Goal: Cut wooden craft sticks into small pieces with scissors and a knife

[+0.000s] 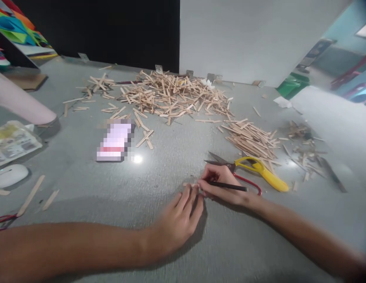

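My left hand [183, 214] rests on the grey table, its fingertips pressing down on a small wooden craft stick [187, 184]. Much of that stick is hidden under the fingers. In a writing grip, my right hand [217, 182] is closed around a black pen [230, 186]. The pen's tip end is by the left fingertips and the stick, hidden by the fingers. Just behind my right hand lie scissors [270, 177] with a yellow handle and a red handle, their blades pointing left.
A large heap of craft sticks [171, 94] lies at the back, with a smaller pile [250, 139] to the right. A blurred-out phone [116, 139] lies left of centre. At far left are a white mouse [10, 175] and a pale tube [26, 102]. Dark scraps [304, 137] lie right.
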`<state>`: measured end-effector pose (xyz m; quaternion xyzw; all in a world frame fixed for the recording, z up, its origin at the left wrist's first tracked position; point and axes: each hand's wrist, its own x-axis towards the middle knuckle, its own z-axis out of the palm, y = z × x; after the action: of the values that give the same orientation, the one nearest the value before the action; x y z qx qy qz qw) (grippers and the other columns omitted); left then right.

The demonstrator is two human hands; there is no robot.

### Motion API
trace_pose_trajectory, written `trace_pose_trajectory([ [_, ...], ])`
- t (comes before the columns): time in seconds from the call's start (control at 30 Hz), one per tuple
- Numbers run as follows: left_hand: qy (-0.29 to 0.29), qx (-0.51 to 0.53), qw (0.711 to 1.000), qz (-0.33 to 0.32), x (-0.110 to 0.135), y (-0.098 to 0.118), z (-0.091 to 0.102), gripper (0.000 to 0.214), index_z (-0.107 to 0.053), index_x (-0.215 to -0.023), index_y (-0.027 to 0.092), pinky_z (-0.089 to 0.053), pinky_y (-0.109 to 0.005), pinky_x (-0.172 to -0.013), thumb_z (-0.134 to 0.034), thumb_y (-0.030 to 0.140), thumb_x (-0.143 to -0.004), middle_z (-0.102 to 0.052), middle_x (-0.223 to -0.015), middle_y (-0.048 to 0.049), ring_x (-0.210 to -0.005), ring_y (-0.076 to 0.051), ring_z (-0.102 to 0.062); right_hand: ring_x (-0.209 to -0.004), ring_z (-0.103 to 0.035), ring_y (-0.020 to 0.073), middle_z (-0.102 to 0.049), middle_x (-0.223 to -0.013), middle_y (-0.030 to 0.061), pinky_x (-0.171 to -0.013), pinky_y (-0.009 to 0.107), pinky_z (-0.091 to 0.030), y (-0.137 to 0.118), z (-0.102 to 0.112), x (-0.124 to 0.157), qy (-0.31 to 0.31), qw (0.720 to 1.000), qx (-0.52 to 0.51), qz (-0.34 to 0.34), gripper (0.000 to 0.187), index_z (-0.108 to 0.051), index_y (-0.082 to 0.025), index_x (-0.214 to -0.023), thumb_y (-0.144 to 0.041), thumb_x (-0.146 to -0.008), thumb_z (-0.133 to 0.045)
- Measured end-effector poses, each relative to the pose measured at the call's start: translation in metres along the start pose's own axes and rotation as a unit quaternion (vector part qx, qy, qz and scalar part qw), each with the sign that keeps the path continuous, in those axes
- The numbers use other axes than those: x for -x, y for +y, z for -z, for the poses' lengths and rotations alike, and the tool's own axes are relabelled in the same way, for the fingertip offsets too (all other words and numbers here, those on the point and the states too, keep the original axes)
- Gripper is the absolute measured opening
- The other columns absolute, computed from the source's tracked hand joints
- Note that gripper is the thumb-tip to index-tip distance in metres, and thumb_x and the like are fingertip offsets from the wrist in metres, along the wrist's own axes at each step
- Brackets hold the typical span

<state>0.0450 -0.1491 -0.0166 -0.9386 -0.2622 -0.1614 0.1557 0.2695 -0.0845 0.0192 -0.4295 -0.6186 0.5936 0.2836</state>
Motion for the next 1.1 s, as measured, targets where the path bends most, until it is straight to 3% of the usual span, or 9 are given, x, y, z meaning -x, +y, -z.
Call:
trace_pose_trajectory([
  [0.2,0.002,-0.013,1.000,-0.004,-0.002,-0.002,0.006,0.041,-0.066,-0.133,-0.001,-0.057,-0.045,-0.094,-0.043,0.014,-0.102,-0.076,-0.132,-0.0275,-0.121,-0.040,-0.076,-0.063,-0.048,0.0114,-0.057,-0.069,-0.0023,-0.054,0.024,-0.036,0.000,0.001,-0.002,0.018,0.991,0.120,0.048,0.042,-0.059,-0.019,-0.074,-0.050,-0.094,-0.080],
  [0.4,0.000,-0.037,0.999,-0.019,-0.003,-0.002,0.011,0.040,-0.064,-0.133,-0.005,-0.059,-0.044,-0.094,-0.047,0.014,-0.102,-0.075,-0.130,-0.0330,-0.121,-0.041,-0.076,-0.053,-0.048,0.0108,-0.058,-0.060,-0.0030,-0.049,0.025,-0.036,0.001,-0.002,0.000,0.016,0.996,0.087,0.019,0.042,-0.053,-0.021,-0.072,-0.048,-0.101,-0.069],
  [0.6,0.003,-0.033,0.999,-0.022,-0.003,-0.001,0.010,0.038,-0.066,-0.131,-0.003,-0.058,-0.041,-0.094,-0.045,0.012,-0.103,-0.076,-0.129,-0.0303,-0.121,-0.036,-0.076,-0.054,-0.040,0.0103,-0.046,-0.057,-0.0048,-0.050,0.027,-0.030,0.005,-0.003,0.001,0.053,0.976,0.189,0.090,0.046,-0.046,-0.021,-0.064,-0.038,-0.102,-0.066],
  [0.8,0.026,-0.032,0.999,-0.030,-0.006,-0.005,0.016,0.036,-0.068,-0.128,-0.003,-0.056,-0.040,-0.091,-0.044,0.009,-0.104,-0.079,-0.121,-0.0281,-0.116,-0.033,-0.077,-0.042,-0.049,0.0107,-0.053,-0.048,-0.0041,-0.042,0.024,-0.033,0.008,-0.003,0.000,0.025,0.989,0.141,0.041,0.047,-0.049,-0.023,-0.065,-0.045,-0.103,-0.065],
  [0.93,0.025,-0.025,0.999,-0.034,-0.006,-0.003,0.015,0.036,-0.069,-0.127,-0.004,-0.057,-0.037,-0.079,-0.045,0.002,-0.100,-0.080,-0.119,-0.0283,-0.101,-0.029,-0.077,-0.039,-0.049,0.0105,-0.054,-0.046,-0.0039,-0.041,0.023,-0.033,0.007,-0.004,-0.002,0.018,0.991,0.126,0.030,0.047,-0.047,-0.023,-0.065,-0.046,-0.103,-0.065],
  [1.1,-0.015,-0.034,0.999,-0.027,0.000,0.001,0.011,0.038,-0.068,-0.130,-0.004,-0.051,-0.030,-0.047,-0.049,0.003,-0.098,-0.078,-0.124,-0.0307,-0.064,-0.022,-0.073,-0.039,-0.049,0.0103,-0.054,-0.046,-0.0038,-0.040,0.023,-0.032,0.004,-0.005,-0.002,0.025,0.990,0.133,0.029,0.047,-0.049,-0.023,-0.065,-0.044,-0.103,-0.065],
])
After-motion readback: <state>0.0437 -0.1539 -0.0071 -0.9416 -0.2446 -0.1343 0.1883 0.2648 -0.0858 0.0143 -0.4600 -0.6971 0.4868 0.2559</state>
